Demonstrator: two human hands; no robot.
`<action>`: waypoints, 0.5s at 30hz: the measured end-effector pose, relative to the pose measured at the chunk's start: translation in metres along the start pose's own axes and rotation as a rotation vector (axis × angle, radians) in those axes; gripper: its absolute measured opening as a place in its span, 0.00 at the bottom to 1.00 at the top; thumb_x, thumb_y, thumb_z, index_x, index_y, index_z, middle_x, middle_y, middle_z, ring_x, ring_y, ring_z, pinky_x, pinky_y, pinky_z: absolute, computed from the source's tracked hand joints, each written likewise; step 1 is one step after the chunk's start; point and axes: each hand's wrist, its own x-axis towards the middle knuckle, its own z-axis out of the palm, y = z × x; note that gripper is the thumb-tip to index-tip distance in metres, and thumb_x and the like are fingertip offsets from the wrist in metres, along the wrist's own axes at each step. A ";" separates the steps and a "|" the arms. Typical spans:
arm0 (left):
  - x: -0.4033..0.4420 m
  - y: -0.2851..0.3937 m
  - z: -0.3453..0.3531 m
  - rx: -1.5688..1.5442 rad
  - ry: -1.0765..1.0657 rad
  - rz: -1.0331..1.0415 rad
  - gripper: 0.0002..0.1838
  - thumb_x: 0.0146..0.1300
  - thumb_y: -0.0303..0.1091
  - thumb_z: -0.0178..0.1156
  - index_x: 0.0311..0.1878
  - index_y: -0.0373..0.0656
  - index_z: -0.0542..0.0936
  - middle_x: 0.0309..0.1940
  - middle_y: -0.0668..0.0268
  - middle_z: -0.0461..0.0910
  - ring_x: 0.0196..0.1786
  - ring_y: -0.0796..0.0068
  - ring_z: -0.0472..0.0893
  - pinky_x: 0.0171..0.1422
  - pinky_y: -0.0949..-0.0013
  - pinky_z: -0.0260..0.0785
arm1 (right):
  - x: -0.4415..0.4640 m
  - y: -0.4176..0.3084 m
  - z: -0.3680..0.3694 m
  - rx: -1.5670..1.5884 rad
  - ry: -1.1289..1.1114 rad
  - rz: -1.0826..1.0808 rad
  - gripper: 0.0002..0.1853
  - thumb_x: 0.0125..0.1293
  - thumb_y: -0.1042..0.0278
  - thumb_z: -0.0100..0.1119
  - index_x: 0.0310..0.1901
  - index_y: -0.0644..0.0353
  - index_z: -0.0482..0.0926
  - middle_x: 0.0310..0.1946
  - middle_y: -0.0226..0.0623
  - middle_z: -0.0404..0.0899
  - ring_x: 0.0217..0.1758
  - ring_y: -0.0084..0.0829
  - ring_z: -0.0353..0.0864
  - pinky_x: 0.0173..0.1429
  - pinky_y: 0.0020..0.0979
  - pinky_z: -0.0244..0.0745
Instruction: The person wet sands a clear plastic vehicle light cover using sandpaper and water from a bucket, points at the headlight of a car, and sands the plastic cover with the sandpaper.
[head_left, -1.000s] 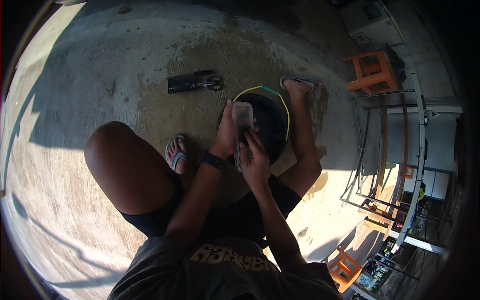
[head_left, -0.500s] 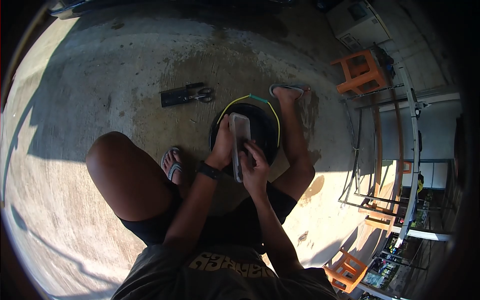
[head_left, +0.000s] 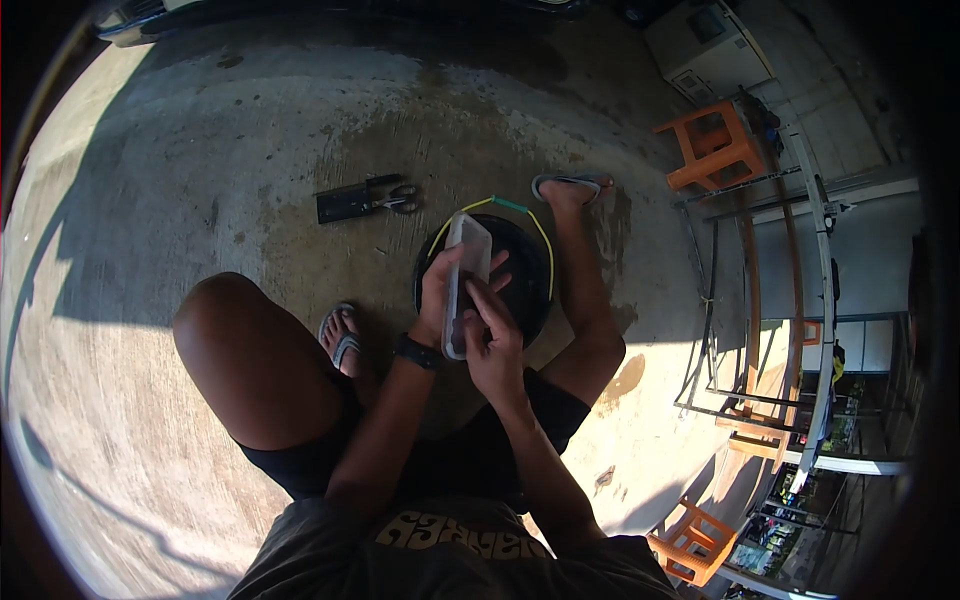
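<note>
My left hand [head_left: 434,292] grips a clear, shallow rectangular plastic container [head_left: 474,243] from its left side and beneath, with fingertips showing past its right edge. The container is tilted, its long side pointing away from me. My right hand [head_left: 495,352] lies over its near part, fingers stretched out and touching the inside, thumb apart. Whether anything small sits under those fingers is hidden. Directly below both hands stands a black bucket [head_left: 523,270] with a yellow handle [head_left: 465,213] that has a green grip.
On the concrete floor beyond the bucket lie a black rectangular object [head_left: 345,205] and scissors [head_left: 402,199]. My sandalled feet flank the bucket. To the right are orange stools [head_left: 716,145] and a metal frame [head_left: 822,250]. Damp patches mark the floor.
The container has shifted slightly left and toward me and turned to show more of its inside. Left fingertips now show past its right edge. My right hand has moved slightly left and toward me.
</note>
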 end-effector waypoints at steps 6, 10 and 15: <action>0.005 -0.007 -0.003 0.166 -0.034 0.123 0.37 0.66 0.45 0.60 0.74 0.38 0.66 0.69 0.51 0.74 0.76 0.44 0.71 0.78 0.39 0.68 | 0.010 -0.007 0.001 0.092 -0.056 0.060 0.24 0.85 0.58 0.45 0.69 0.68 0.73 0.66 0.55 0.78 0.67 0.60 0.77 0.77 0.54 0.64; 0.028 0.026 -0.047 0.005 -0.115 0.071 0.38 0.65 0.43 0.61 0.77 0.41 0.66 0.71 0.54 0.73 0.79 0.45 0.67 0.85 0.38 0.55 | -0.036 -0.029 0.007 -0.084 -0.080 -0.078 0.30 0.85 0.49 0.42 0.73 0.67 0.66 0.69 0.55 0.72 0.72 0.57 0.73 0.80 0.54 0.59; 0.038 -0.014 -0.022 0.277 -0.016 0.151 0.42 0.66 0.51 0.58 0.80 0.41 0.62 0.74 0.49 0.70 0.79 0.46 0.69 0.85 0.42 0.58 | 0.027 0.010 -0.025 0.383 -0.211 0.084 0.36 0.81 0.38 0.46 0.72 0.66 0.66 0.73 0.53 0.67 0.79 0.55 0.65 0.83 0.48 0.56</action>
